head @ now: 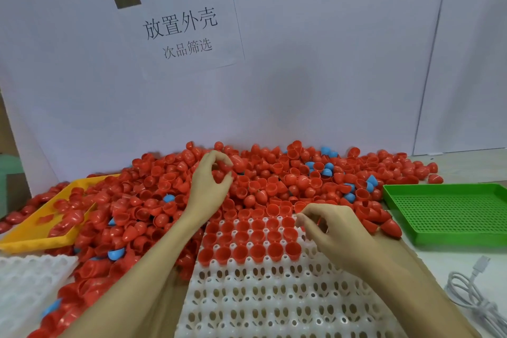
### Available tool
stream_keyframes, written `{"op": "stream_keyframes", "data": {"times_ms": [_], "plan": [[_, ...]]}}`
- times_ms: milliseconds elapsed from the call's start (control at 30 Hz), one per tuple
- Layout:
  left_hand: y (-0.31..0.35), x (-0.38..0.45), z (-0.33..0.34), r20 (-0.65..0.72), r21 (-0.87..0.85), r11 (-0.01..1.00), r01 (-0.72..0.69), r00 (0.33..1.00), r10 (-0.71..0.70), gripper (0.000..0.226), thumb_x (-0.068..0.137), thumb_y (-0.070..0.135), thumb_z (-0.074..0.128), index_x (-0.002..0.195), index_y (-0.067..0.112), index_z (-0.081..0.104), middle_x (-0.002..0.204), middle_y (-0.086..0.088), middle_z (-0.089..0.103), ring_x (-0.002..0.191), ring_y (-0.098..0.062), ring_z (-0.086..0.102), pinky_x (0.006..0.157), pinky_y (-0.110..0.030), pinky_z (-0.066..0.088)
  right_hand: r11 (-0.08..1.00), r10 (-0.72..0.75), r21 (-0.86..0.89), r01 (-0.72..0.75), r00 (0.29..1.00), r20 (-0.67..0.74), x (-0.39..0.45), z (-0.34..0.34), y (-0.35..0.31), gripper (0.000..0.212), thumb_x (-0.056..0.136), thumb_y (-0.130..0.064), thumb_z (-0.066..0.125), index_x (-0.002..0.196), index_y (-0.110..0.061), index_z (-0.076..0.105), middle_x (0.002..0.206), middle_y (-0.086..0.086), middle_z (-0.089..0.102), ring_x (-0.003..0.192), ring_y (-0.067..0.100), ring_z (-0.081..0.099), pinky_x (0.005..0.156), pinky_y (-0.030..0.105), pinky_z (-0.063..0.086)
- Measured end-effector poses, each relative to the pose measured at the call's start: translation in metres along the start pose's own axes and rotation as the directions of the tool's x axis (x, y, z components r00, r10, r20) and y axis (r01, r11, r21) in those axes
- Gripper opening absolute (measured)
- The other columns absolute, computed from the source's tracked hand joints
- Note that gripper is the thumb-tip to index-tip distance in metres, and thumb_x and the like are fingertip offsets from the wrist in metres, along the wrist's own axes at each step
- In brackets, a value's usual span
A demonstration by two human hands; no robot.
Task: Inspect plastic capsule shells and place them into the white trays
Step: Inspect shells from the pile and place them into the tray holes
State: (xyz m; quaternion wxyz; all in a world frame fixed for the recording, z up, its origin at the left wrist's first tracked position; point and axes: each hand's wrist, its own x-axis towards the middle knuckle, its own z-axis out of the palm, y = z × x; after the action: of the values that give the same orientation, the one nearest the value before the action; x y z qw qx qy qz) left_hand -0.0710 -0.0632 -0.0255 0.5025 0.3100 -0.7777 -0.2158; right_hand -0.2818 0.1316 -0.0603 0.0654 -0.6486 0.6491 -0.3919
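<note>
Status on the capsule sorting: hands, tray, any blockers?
Left hand pinching a red plastic capsule shell over the pile. Right hand at white moulded tray, far rows filled. No blockers.

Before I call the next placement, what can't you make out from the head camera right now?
- Right hand: its curled fingers hide whatever they pinch at the white tray's far right cells.
- Left hand: fingers curl into the pile of red shells; whether they hold one is unclear.
- Shell defects: too small and blurred to judge.
- Second white tray and cable: cut off by the frame edges.
- Yellow tray: partly buried under shells.
</note>
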Motion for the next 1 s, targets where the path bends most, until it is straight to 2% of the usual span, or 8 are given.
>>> {"op": "stream_keyframes", "data": {"times_ms": [67,133,233,300,367,567,767,1000], "plan": [[0.018,-0.024,0.005,0.015,-0.115,0.993,0.031,0.999,-0.029,0.033,0.090,-0.006,0.070,0.094,0.026,0.060,0.098,0.007,0.066,0.092,-0.014,0.066,0.085,-0.017,0.050,1.000,0.004,0.028,-0.004,1.000,-0.026,0.000,0.000,0.000,0.020,0.105,-0.032,0.060,0.089,-0.034,0.071,0.081,-0.020,0.071,0.065,0.006,0.068,0.059,0.018,0.051],[0.034,-0.052,0.011,0.058,-0.245,0.965,0.092,0.995,-0.081,0.029,0.092,-0.002,0.074,0.097,0.024,0.060,0.098,0.006,0.067,0.088,-0.017,0.070,0.085,-0.027,0.057,0.988,0.048,0.150,-0.039,0.997,-0.056,0.001,0.001,-0.002,0.010,0.105,-0.029,0.062,0.104,-0.034,0.070,0.082,-0.017,0.072,0.064,0.009,0.070,0.059,0.024,0.057],[0.056,-0.088,0.015,0.166,-0.380,0.911,0.162,0.981,-0.105,0.023,0.093,0.005,0.077,0.103,0.018,0.060,0.100,-0.001,0.069,0.089,-0.028,0.074,0.084,-0.046,0.063,0.881,0.105,0.465,-0.088,0.994,-0.010,0.000,-0.002,-0.013,0.037,0.101,-0.036,0.068,0.134,-0.045,0.056,0.098,-0.011,0.074,0.080,0.014,0.078,0.058,0.029,0.062],[0.066,-0.100,0.014,0.250,-0.425,0.888,0.175,0.966,-0.071,0.022,0.093,0.007,0.076,0.105,0.015,0.059,0.098,-0.004,0.069,0.091,-0.029,0.074,0.084,-0.048,0.064,0.843,0.091,0.528,-0.108,0.994,0.058,0.000,-0.004,-0.020,0.052,0.096,-0.043,0.072,0.143,-0.052,0.051,0.114,-0.010,0.073,0.093,0.014,0.079,0.067,0.029,0.064],[0.073,-0.104,0.012,0.319,-0.416,0.894,0.165,0.947,-0.026,0.020,0.095,0.007,0.075,0.103,0.016,0.061,0.098,-0.006,0.069,0.093,-0.029,0.072,0.084,-0.045,0.063,0.828,0.052,0.547,-0.121,0.989,0.140,0.000,-0.006,-0.024,0.046,0.095,-0.041,0.075,0.139,-0.046,0.060,0.123,-0.007,0.071,0.097,0.017,0.078,0.074,0.032,0.065],[0.075,-0.106,0.005,0.350,-0.466,0.852,0.241,0.934,-0.072,0.020,0.095,0.004,0.074,0.105,0.018,0.065,0.102,-0.006,0.073,0.091,-0.032,0.077,0.082,-0.036,0.064,0.816,0.078,0.559,-0.150,0.986,0.150,-0.001,-0.007,-0.024,0.022,0.093,-0.036,0.079,0.114,-0.029,0.076,0.104,0.001,0.080,0.090,0.024,0.080,0.087,0.042,0.065],[0.066,-0.108,0.002,0.325,-0.508,0.816,0.275,0.939,-0.114,0.046,0.093,0.002,0.077,0.130,0.025,0.061,0.120,0.000,0.069,0.108,-0.029,0.074,0.087,-0.034,0.063,0.813,0.095,0.559,-0.162,0.985,0.146,0.000,-0.005,-0.021,0.015,0.095,-0.036,0.077,0.108,-0.029,0.080,0.102,0.002,0.080,0.092,0.020,0.078,0.078,0.030,0.064],[0.054,-0.105,-0.004,0.238,-0.399,0.888,0.230,0.961,-0.142,0.040,0.094,0.010,0.078,0.123,0.033,0.065,0.119,0.013,0.067,0.118,-0.014,0.067,0.098,-0.032,0.058,0.791,0.171,0.576,-0.208,0.978,0.119,0.002,-0.017,-0.019,0.019,0.093,-0.034,0.076,0.110,-0.026,0.080,0.098,0.005,0.081,0.087,0.020,0.078,0.075,0.022,0.060]]}}
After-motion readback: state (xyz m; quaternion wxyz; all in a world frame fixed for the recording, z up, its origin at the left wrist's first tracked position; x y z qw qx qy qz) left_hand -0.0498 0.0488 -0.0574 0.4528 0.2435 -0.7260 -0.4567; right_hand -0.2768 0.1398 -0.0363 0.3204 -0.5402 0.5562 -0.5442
